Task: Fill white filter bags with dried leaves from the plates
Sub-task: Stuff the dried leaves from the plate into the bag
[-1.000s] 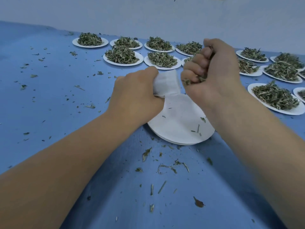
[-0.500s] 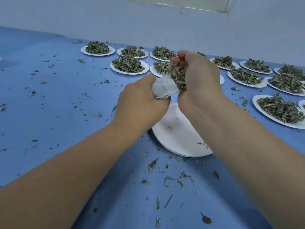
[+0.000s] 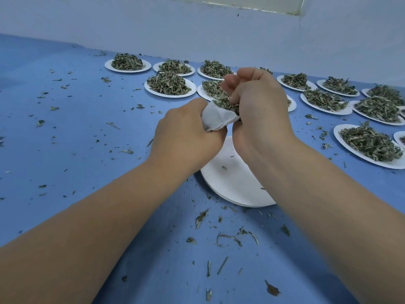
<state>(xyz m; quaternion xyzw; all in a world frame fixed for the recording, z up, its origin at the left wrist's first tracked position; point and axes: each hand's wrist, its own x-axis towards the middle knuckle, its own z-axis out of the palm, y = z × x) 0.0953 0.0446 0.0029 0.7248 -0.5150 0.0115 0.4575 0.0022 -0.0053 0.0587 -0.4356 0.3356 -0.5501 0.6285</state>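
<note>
The left grip (image 3: 186, 132) is closed around the lower part of a white filter bag (image 3: 215, 117), fingers curled under it and thumb side against its cloth, holding it up above the counter (image 3: 87, 132) with its mouth tilted toward the right. The right grip (image 3: 258, 106) is bunched tight, fingers folded in on a clump of dried leaves (image 3: 226, 105) that it presses at the bag's open mouth; some of the green clump shows between the fingers and the bag's rim, and how much is already inside cannot be told. The two hands touch or nearly touch at the bag. Directly below them, partly hidden by both wrists, lies an empty white plate (image 3: 230, 181) with only a few leaf specks on it. Farther back on the blue counter stand the heaped plates: one just behind the left grip (image 3: 169, 85), a back row near the wall (image 3: 127, 64) (image 3: 174, 67) (image 3: 213, 69), and more spread to the right (image 3: 324, 102) (image 3: 379, 108), the nearest of these (image 3: 370, 144) well apart from the right forearm. Loose leaf scraps (image 3: 228, 238) are strewn across the counter, thickest in front of the empty plate and thinner out to the left. A pale wall (image 3: 197, 29) rises behind the counter.
</note>
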